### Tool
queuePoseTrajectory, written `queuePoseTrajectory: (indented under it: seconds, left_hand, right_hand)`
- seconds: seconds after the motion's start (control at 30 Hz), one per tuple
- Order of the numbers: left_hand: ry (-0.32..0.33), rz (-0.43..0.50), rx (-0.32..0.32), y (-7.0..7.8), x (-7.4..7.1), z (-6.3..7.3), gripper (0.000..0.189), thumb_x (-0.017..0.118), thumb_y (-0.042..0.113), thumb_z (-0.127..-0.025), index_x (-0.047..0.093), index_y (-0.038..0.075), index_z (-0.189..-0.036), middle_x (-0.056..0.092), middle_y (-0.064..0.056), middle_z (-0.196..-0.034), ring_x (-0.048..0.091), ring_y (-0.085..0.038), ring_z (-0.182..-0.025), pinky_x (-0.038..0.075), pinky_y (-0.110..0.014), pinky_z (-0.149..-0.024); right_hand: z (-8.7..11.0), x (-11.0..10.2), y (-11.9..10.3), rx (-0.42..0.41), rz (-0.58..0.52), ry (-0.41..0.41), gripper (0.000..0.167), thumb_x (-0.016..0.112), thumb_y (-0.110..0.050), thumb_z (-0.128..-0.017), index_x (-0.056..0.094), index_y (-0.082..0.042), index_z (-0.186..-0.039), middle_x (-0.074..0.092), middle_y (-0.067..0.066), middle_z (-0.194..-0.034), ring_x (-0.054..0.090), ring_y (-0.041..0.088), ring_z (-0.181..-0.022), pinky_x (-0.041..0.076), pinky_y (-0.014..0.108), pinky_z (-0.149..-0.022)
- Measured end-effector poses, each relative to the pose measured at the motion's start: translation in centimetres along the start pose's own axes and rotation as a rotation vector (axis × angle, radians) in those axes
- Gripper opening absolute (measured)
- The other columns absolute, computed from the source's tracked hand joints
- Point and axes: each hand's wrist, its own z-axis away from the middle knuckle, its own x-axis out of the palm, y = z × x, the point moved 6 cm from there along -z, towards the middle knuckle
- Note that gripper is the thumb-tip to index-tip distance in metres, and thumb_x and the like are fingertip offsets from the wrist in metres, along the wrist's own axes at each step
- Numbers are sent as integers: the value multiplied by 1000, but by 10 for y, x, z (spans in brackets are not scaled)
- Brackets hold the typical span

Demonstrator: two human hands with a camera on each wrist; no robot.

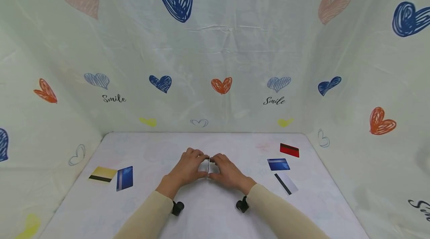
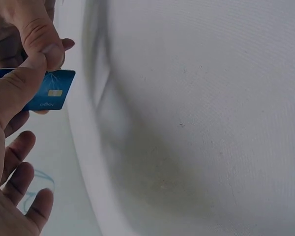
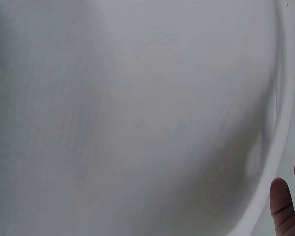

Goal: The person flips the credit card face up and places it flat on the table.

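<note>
Between both hands, seen almost edge-on in the head view, a thin blue bank card (image 2: 54, 91) stands up over the middle of the table. A gold chip and the word "logo" upside down show on its face in the left wrist view. My left hand (image 1: 187, 168) pinches it with the thumb across its face, other fingers spread below. From the opposite side my right hand (image 1: 228, 171) also pinches it, its thumb and fingertips at the card. In the right wrist view only a few fingers (image 3: 282, 204) show at the right edge.
Left on the white table (image 1: 201, 220) lie a gold card (image 1: 104, 171) with a black stripe and a blue card (image 1: 125, 178). To the right lie a red card (image 1: 289, 150), another blue card (image 1: 279, 164) and a pale card (image 1: 289, 183). A heart-printed curtain (image 1: 201, 52) hangs behind.
</note>
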Motion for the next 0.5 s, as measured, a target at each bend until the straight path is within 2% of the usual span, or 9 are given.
queuePoseTrajectory:
  seconds: [0.1, 0.27, 0.37, 0.5]
  left_hand:
    - [8, 21, -29, -1, 1, 0, 63, 92, 39, -82, 69, 11, -134, 68, -5, -131, 53, -28, -125, 46, -51, -111]
    - [11, 13, -133, -6, 3, 0, 66, 91, 39, -82, 66, 10, -135, 73, -5, -127, 55, -27, -123, 48, -47, -107]
    - [0, -63, -169, -8, 5, 0, 67, 91, 41, -82, 64, 11, -136, 73, -6, -125, 54, -28, -120, 48, -48, -103]
    - [10, -174, -171, -8, 6, 1, 69, 92, 42, -81, 62, 13, -136, 71, -8, -127, 53, -31, -118, 46, -50, -99]
  right_hand:
    - [2, -4, -3, -34, 43, 23, 53, 80, -34, -95, 59, -9, -138, 60, 4, -134, 60, 20, -122, 54, 38, -103]
    - [5, -17, -11, -89, 176, 89, 62, 82, -38, -92, 57, -7, -140, 59, 7, -133, 57, 23, -126, 51, 41, -109]
    - [5, -23, -15, -146, 313, 135, 67, 82, -43, -91, 55, -6, -140, 58, 7, -134, 56, 23, -124, 51, 39, -108]
    - [5, -29, -24, -248, 504, 204, 72, 82, -50, -88, 56, -6, -138, 58, 6, -131, 55, 21, -116, 51, 35, -97]
